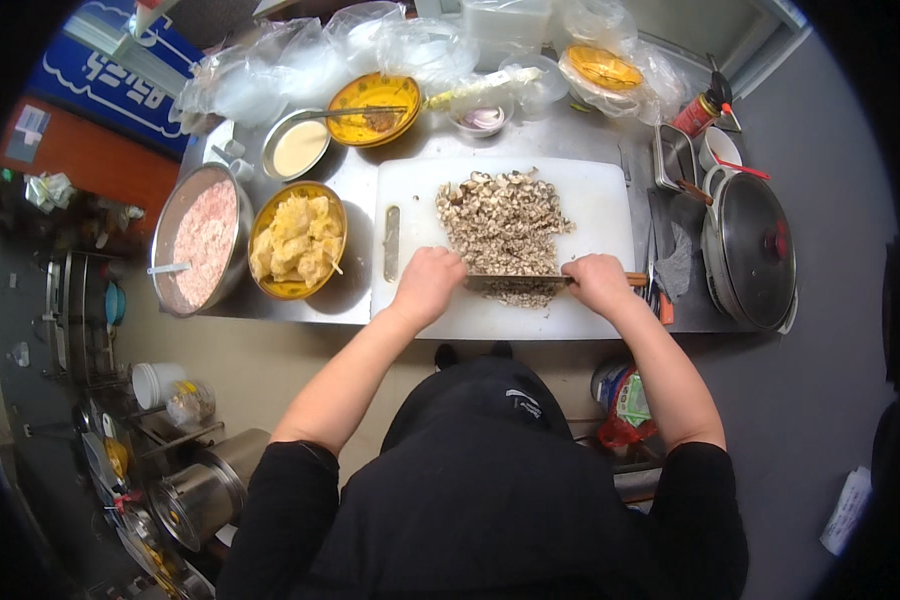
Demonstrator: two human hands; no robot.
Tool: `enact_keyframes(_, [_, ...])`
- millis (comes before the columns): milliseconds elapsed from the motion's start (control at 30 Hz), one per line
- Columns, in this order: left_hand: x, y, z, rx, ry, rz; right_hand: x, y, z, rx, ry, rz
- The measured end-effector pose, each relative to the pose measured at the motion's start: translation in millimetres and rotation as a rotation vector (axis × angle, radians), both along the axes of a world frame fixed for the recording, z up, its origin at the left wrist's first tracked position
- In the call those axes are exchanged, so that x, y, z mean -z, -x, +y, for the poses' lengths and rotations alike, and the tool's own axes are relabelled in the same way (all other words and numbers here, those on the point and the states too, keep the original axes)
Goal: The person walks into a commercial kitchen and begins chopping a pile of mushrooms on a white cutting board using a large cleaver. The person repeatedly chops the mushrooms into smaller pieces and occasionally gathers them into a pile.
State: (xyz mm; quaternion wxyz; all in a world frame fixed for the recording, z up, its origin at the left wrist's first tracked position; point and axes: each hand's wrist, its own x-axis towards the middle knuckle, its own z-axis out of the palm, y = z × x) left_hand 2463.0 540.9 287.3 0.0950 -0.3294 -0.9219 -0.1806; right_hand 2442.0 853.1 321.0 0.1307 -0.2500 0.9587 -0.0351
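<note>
Chopped mushrooms (504,225) lie heaped on a white plastic cutting board (600,202). Across the near part of the heap runs a cleaver (517,280), its blade seen edge-on from above. My right hand (597,282) is closed on the cleaver at its handle end. My left hand (433,280) grips the far end of the blade, fingers curled. Some finer mushroom pieces lie on the near side of the blade. Both hands are over the near half of the board.
Left of the board stand a metal bowl of minced meat (206,240), a yellow bowl of battered pieces (298,240) and a bowl of pale liquid (300,148). Chopsticks (360,112) rest on another yellow bowl (375,135). A lidded pan (757,251) and gray cloth (675,266) sit right.
</note>
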Motion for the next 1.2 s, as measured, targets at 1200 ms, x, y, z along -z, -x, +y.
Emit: enact_keyframes(1200, [-7,-42,28,-0.141,0.038,-0.141,2,-4,23,-0.058,0.065,-0.169])
